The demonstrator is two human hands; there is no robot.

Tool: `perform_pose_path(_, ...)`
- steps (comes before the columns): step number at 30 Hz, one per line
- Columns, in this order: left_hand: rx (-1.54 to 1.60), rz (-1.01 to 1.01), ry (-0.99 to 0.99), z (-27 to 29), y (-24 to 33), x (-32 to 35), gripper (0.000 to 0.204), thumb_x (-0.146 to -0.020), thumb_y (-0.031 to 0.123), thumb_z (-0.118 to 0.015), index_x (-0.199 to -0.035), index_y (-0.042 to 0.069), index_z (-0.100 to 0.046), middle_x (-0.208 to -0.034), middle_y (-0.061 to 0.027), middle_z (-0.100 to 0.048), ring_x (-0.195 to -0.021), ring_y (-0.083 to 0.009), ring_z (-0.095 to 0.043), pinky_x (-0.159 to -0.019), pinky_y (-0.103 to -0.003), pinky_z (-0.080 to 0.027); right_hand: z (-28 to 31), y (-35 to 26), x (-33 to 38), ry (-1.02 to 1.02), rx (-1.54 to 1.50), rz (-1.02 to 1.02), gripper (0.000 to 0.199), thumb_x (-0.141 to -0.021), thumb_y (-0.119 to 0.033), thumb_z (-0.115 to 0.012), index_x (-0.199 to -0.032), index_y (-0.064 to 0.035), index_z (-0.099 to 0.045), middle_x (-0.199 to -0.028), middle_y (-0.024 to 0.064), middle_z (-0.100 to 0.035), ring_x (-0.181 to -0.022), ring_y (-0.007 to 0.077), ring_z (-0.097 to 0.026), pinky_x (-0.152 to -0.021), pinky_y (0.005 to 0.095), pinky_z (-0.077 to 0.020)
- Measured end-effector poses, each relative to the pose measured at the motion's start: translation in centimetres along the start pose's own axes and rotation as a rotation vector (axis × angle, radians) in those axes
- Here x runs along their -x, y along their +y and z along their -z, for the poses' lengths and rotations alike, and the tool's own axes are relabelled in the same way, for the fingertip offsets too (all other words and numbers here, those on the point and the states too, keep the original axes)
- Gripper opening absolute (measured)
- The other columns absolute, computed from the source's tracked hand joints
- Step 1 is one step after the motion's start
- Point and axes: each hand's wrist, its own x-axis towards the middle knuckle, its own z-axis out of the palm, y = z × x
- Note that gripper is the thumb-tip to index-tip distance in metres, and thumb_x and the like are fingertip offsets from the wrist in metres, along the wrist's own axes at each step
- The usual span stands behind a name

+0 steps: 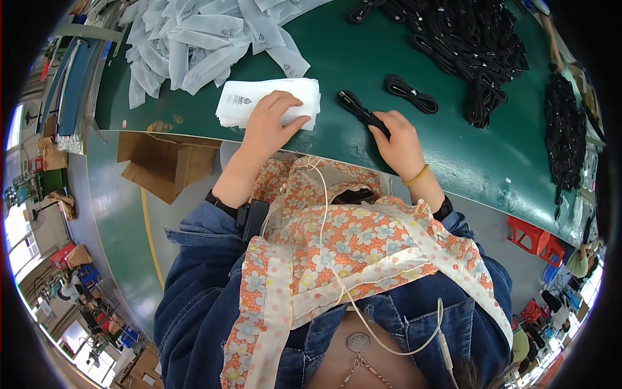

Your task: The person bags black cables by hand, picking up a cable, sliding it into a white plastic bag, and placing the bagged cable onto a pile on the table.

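On the near edge of the green table lies a neat stack of flat white plastic bags (234, 104) with small dark printing. My left hand (269, 123) rests on this stack, fingers bent over the top bag and thumb apart from them. To its right, my right hand (396, 139) is closed on the near end of a coiled black cable (355, 104). The cable's far end points left and away, low over the table. Another coiled black cable (411, 94) lies just beyond my right hand, untouched.
A loose heap of filled pale bags (194, 48) covers the table's far left. Piled black cables (470, 39) occupy the far right, with more along the right edge (564, 129). Below the table's left side stands an open cardboard box (165, 168); red stools (531, 236) stand at right.
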Motion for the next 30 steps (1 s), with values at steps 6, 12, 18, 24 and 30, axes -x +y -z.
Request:
perform_pose_path(6, -0.113, -0.114, -0.007, -0.3, -0.4, -0.1, 0.012, -0.077, 0.011, -0.069, -0.083, 0.005, -0.061, -0.091, -0.0073, -0.06, -0.086, -0.0281, -0.058, -0.075, -0.039, -0.046, 0.1, 0.1, -0.4, -0.001, 0.053, 0.028, 0.021, -0.08, -0.005, -0.066, -0.099, 0.0024, -0.062, -0.088, 0.0163, -0.061, -0.078, 0.0357, -0.06, -0.068, 0.0379, -0.0488)
perform_pose_path(12, 0.043, 0.066, 0.056, -0.8, -0.3, 0.0, 0.009, -0.08, 0.008, -0.066, -0.083, 0.004, -0.059, -0.091, -0.0083, -0.059, -0.085, -0.0295, -0.058, -0.076, -0.038, -0.045, 0.2, -0.3, 0.1, -0.011, -0.051, -0.012, 0.022, -0.08, -0.005, -0.067, -0.1, 0.0027, -0.064, -0.086, 0.0148, -0.061, -0.073, 0.0296, -0.059, -0.064, 0.0329, -0.0471)
perform_pose_path(18, 0.128, 0.105, 0.073, -0.9, -0.2, 0.1, 0.008, -0.081, 0.008, -0.064, -0.083, 0.003, -0.058, -0.09, -0.0092, -0.059, -0.086, -0.0302, -0.057, -0.077, -0.038, -0.044, -0.1, -1.9, -0.2, -0.071, -0.35, -0.101, 0.021, -0.081, -0.004, -0.067, -0.1, 0.003, -0.064, -0.084, 0.0131, -0.06, -0.07, 0.0241, -0.057, -0.062, 0.0293, -0.0449)
perform_pose_path(24, -0.052, 0.005, 0.031, -0.9, 0.4, 0.0, 0.011, -0.08, 0.014, -0.067, -0.085, 0.006, -0.06, -0.091, -0.0062, -0.059, -0.09, -0.0267, -0.056, -0.081, -0.039, -0.042, -1.0, -1.3, -0.4, -0.048, -0.219, -0.109, 0.023, -0.079, -0.003, -0.068, -0.101, 0.0024, -0.064, -0.084, 0.0101, -0.061, -0.072, 0.021, -0.057, -0.064, 0.0288, -0.0452)
perform_pose_path(30, -0.241, -0.067, 0.012, -0.8, 0.6, 0.3, 0.011, -0.077, 0.017, -0.07, -0.083, 0.011, -0.063, -0.091, -0.0017, -0.059, -0.091, -0.0234, -0.056, -0.081, -0.038, -0.041, 2.6, -2.8, -1.3, 0.21, -0.008, 0.216, 0.028, -0.076, -0.003, -0.07, -0.103, -0.0006, -0.065, -0.085, 0.0102, -0.062, -0.075, 0.0218, -0.058, -0.068, 0.0282, -0.0461)
